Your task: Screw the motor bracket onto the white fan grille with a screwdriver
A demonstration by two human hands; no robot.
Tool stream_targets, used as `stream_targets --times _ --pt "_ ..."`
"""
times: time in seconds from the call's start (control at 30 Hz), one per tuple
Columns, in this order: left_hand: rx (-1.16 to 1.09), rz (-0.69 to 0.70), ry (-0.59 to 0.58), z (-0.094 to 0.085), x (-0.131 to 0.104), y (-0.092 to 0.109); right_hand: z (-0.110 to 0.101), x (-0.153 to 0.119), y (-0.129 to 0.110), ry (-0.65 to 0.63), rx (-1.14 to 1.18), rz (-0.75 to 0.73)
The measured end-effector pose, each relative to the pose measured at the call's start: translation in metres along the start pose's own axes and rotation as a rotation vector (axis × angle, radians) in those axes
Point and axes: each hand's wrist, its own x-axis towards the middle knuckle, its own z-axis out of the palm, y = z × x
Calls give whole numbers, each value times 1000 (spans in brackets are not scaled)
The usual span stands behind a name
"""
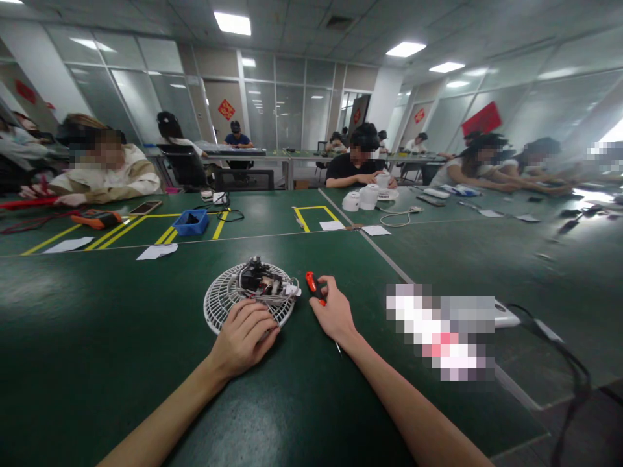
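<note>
In front of me a round white fan grille (217, 305) lies on the green table. On top of it sits a black motor assembly (253, 275) with a grey cord bundled around it. My left hand (248, 334) grips the near rim of the grille, fingers curled over it and partly hiding it. To the right, my right hand (334, 310) is closed around a screwdriver (311, 281) with a red and black handle. Its handle end points away from me, and the thin metal shaft shows below the hand, near the tabletop.
A blue bin (191, 222) with dark parts stands back left, near an orange meter (97, 219) and a phone (145, 207). Paper slips (156, 251) lie along the table seam. Across the table a person (357, 162) handles white housings (368, 196). A blurred patch (438, 331) covers items at right.
</note>
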Motion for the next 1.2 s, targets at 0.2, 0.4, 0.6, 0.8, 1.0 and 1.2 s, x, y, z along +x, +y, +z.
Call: stream_targets --times 0.2,0.4,0.6,0.8,1.0,1.2 --pt "4 -13 2 0 -1 1 2 -3 1 34 392 30" --pt "20 -20 -7 0 -1 -1 1 -8 -9 -21 752 104" --pt "20 -17 -1 1 -3 -2 -4 -10 -16 106 926 149" --pt "-19 -15 10 0 -4 -3 -4 -9 -16 245 991 205" --pt "-55 -25 47 0 -3 -3 -4 -9 -16 284 980 209" --pt "-71 -18 88 -1 -1 -3 -2 -10 -17 285 977 211"
